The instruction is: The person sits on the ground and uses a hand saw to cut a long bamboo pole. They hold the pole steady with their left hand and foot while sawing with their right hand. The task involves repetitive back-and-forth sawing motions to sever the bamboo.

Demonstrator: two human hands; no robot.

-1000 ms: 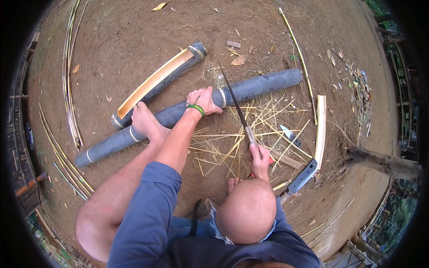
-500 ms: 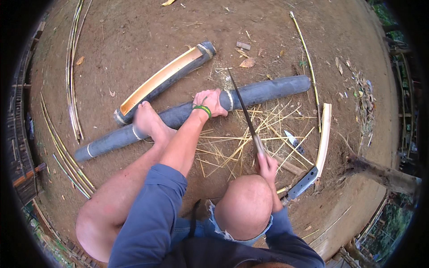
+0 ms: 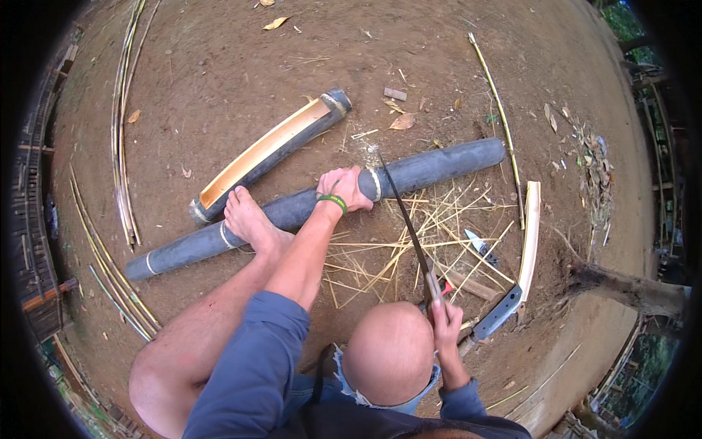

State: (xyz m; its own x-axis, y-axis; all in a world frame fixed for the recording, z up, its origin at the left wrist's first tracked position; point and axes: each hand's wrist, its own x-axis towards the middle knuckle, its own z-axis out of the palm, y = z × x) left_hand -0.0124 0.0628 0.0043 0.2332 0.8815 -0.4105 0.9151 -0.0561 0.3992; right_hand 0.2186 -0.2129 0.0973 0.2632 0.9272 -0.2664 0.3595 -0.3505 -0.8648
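A long dark bamboo pole (image 3: 439,162) lies slantwise on the dirt, with pale rings at its nodes. My left hand (image 3: 344,189), a green band at its wrist, is closed over the pole just left of a node. Further left, my bare foot (image 3: 248,217) presses on the same pole. My right hand (image 3: 444,322), beside my knee, is wrapped round the handle of a handsaw (image 3: 406,214), a bit of red showing there. Its narrow dark blade crosses the pole just right of the node. Pale sawdust (image 3: 371,152) lies by the blade's tip.
A split-open bamboo length (image 3: 267,150) lies beyond the pole. Thin bamboo strips (image 3: 373,267) are scattered nearer me. At right are a small knife (image 3: 477,244), a dark-sheathed blade (image 3: 499,313), a pale bamboo slat (image 3: 529,234) and a tree trunk (image 3: 629,290). Long canes (image 3: 119,146) lie left.
My right hand has drawn the saw back toward me, so its tip now sits close to the pole. My left hand and foot keep their places on the bamboo.
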